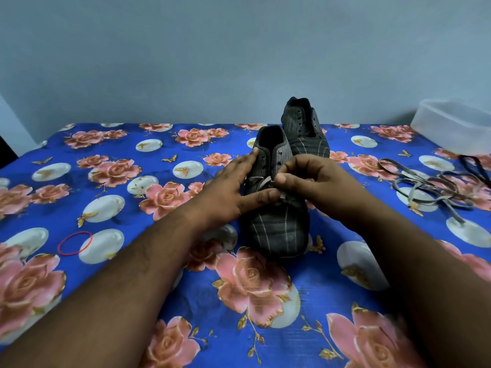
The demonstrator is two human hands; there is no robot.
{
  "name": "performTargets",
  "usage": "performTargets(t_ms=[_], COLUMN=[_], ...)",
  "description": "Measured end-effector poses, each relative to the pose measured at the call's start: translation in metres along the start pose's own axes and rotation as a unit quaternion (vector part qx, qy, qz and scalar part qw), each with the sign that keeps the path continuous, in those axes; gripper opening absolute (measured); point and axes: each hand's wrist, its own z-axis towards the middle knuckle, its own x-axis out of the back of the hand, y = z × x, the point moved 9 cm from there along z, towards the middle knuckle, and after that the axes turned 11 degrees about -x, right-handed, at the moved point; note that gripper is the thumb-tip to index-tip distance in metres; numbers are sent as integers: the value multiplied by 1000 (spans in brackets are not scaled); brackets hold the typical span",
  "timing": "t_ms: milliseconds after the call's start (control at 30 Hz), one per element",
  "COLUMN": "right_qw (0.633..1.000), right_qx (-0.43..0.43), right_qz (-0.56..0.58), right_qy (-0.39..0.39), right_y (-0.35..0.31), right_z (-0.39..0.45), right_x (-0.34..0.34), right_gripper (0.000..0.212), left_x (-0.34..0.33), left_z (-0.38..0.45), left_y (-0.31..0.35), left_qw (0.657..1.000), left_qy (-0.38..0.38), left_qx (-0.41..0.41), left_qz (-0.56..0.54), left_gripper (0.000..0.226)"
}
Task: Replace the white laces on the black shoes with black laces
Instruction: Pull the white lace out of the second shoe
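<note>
Unlacing looks nearly done: far shoe [305,128] bare, near shoe [276,208] mid-bed keeps one white lace [265,181] low down, right hand [313,181] pinching it, left hand [236,189] flat steadying; black laces [475,163] unthreaded.

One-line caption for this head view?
Right hand pinches last white lace on near black shoe; left hand steadies it.

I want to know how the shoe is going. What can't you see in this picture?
- Head view: the right hand covers where the white lace goes through the near shoe, so how much is still threaded is hidden.
- The near shoe hides the far shoe's toe.
- The plastic box and the loose laces are cut off by the right edge.
</note>
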Motion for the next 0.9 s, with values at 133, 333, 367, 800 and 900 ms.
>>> performTargets(t_ms=[133,333,367,800,900], right_qw=[998,994,993,990,997], right_qx=[28,-7,-12,84,10], right_qz=[-33,104,112,-31,64], right_qy=[36,21,25,109,37], right_y=[-2,1,2,-13,-8], right_z=[1,-1,0,-4,-5], right_x=[3,11,12,17,9], right_gripper=[8,19,21,15,28], left_x=[0,0,0,2,2], left_z=[0,0,0,0,0], left_y=[0,1,1,-5,-4], left_qw=[1000,1000,1000,999,999], left_qy=[-5,3,2,11,10], left_qx=[6,6,7,20,20], left_qz=[5,-5,-4,25,34], left_gripper=[119,120,120,125,124])
